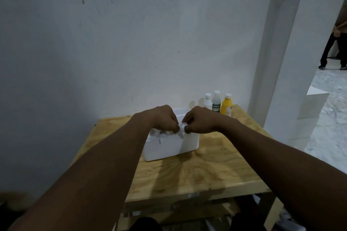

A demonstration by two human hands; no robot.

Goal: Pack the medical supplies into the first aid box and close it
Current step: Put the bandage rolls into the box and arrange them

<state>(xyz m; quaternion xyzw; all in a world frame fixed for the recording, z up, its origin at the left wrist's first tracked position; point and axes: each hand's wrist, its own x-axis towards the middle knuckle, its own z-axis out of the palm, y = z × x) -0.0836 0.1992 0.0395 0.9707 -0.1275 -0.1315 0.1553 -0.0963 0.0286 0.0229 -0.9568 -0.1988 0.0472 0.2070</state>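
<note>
A white first aid box [165, 148] stands open on the wooden table [216, 170], with several small white items just visible inside near its front rim. Both my hands hover over the box's opening. My left hand [165, 118] and my right hand [199, 120] pinch a small white item [182, 126] between their fingertips, right above the box. What the item is cannot be made out. Behind the box to the right stand a white bottle [207, 101], a clear bottle with a dark green label [216, 102] and a yellow bottle [226, 105].
The table stands against a white wall, with a white pillar [281, 62] at its right. Past the pillar, a person's legs [332, 50] show on a marble floor. A lower shelf with clutter sits under the table.
</note>
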